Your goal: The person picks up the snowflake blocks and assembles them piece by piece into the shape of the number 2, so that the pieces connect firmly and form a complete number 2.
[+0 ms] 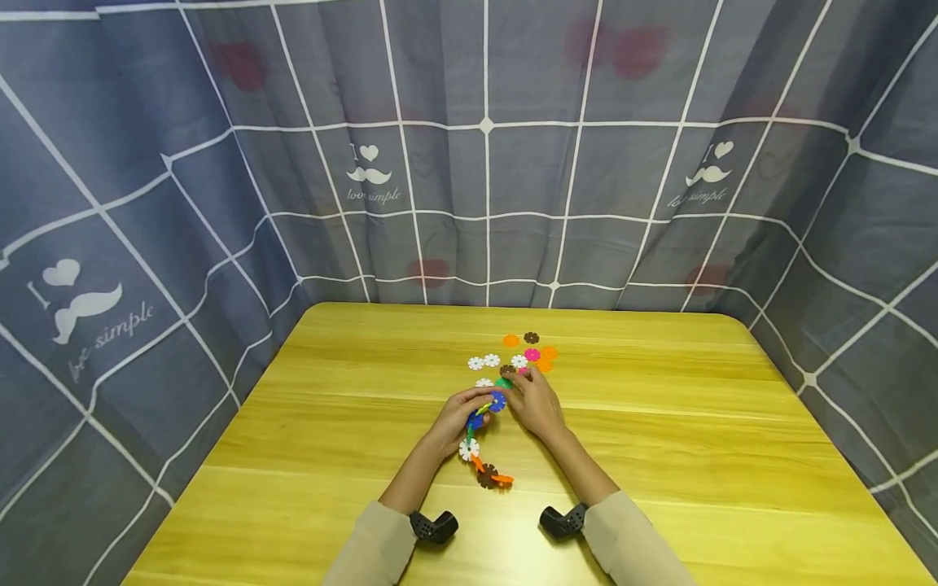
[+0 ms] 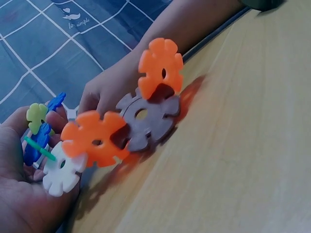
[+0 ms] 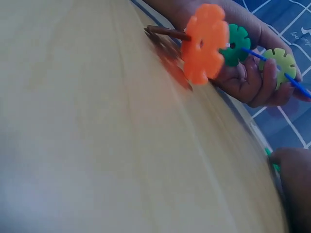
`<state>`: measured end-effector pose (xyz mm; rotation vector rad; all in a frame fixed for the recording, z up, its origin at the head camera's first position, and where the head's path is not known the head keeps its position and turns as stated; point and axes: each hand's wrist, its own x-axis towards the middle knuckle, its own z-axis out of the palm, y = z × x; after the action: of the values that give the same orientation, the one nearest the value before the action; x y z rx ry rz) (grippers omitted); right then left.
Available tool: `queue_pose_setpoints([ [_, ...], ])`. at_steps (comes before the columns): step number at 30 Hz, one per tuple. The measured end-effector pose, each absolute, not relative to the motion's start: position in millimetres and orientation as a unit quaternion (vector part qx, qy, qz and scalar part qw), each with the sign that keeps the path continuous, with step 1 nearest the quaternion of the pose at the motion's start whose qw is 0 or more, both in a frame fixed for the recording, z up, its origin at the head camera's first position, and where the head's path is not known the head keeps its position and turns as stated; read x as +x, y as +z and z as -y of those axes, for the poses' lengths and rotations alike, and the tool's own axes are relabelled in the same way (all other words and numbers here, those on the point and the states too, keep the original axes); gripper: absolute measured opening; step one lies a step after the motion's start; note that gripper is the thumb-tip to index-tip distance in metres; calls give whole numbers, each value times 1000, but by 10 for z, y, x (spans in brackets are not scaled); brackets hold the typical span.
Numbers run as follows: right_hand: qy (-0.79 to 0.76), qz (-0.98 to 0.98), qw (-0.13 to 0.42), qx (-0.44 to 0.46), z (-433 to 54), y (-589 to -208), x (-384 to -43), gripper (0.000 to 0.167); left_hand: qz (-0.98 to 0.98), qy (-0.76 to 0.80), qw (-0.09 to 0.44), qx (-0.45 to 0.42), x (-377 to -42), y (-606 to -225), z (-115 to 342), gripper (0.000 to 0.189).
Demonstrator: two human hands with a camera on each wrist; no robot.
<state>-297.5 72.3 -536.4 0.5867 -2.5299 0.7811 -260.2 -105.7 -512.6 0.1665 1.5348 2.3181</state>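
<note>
A chain of interlocking snowflake discs hangs from my left hand (image 1: 456, 417), whose fingers grip its upper part around a yellow-green disc (image 2: 37, 118) and blue discs (image 1: 497, 401). Below the hand the chain runs through a green disc (image 3: 237, 44), a white disc (image 1: 469, 449), an orange disc (image 2: 95, 138), a brown disc (image 2: 148, 121) and an end orange disc (image 2: 161, 65) close to the table. My right hand (image 1: 536, 405) reaches just beyond the chain's top, its fingertips pinching a loose green disc (image 1: 503, 382). Most of that disc is hidden in the right wrist view.
Loose discs lie on the wooden table (image 1: 696, 407) beyond the hands: several white ones (image 1: 492, 360), brown ones (image 1: 531, 338), a pink one (image 1: 532, 355) and orange ones (image 1: 510, 340). A grey checked curtain (image 1: 447, 171) surrounds the table's back and sides.
</note>
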Motion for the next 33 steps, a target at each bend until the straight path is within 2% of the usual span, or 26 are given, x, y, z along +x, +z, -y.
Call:
queue_pose_setpoints([
  [5, 269, 896, 250, 249, -775, -5369, -2918, 23, -552, 815, 168, 58, -2596, -5126, 1038, 39],
  [10, 266, 886, 257, 279, -838, -5376, -2813, 19, -541, 822, 168, 52, -2599, -5115, 1035, 44],
  [14, 302, 882, 238, 273, -895, -5375, -2705, 22, -538, 825, 167, 51, -2597, -5119, 1037, 43],
  [20, 373, 885, 184, 209, -969, -5356, -2579, 31, -543, 819, 172, 60, -2600, -5130, 1043, 46],
  [25, 427, 869, 164, 189, -1004, -5349, -2522, 24, -547, 817, 173, 57, -2601, -5130, 1034, 43],
  [33, 571, 776, 172, 208, -983, -5354, -2406, 11, -565, 804, 172, 66, -2608, -5135, 1020, 41],
])
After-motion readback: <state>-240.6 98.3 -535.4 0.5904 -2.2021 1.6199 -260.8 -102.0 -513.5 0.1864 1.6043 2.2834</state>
